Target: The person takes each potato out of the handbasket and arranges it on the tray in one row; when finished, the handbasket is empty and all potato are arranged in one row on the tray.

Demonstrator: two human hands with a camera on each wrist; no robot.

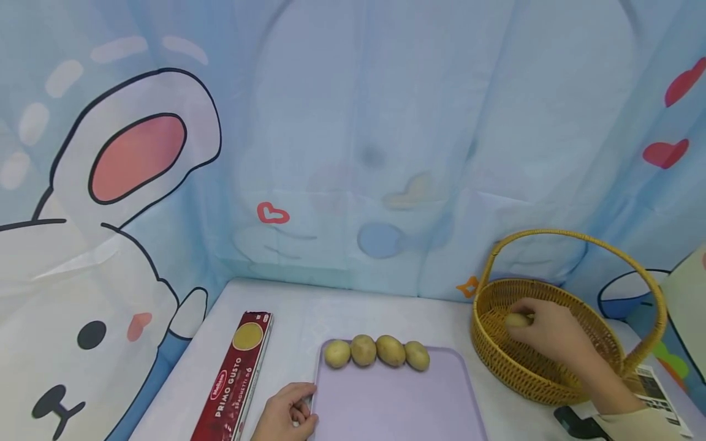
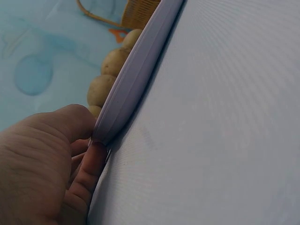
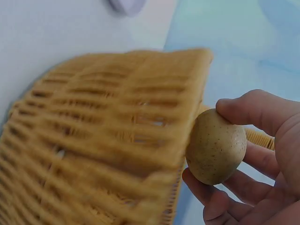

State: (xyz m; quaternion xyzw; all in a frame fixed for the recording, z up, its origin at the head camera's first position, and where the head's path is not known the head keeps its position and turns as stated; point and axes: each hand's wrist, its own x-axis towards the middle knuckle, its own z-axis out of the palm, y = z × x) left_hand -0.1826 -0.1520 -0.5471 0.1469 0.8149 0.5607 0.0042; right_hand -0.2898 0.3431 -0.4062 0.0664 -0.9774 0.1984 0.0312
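Note:
My right hand (image 1: 551, 331) grips a small potato (image 3: 216, 146) between thumb and fingers, over the mouth of the wicker basket (image 1: 513, 373) in the head view. In the right wrist view, the basket's woven side stands close by the potato. My left hand (image 1: 285, 411) pinches the left rim of a light purple tray (image 1: 397, 398). The left wrist view shows the thumb at the rim's upper edge and a finger against its outer side. Several potatoes (image 1: 363, 351) sit in a row along the tray's far edge.
A red spaghetti box (image 1: 234, 380) lies on the white table, left of my left hand. The basket's tall arched handle (image 1: 568, 233) rises above its rim. Beneath my right forearm is a dark object (image 1: 576, 422), beside a printed sheet (image 1: 659, 398). A patterned curtain hangs behind.

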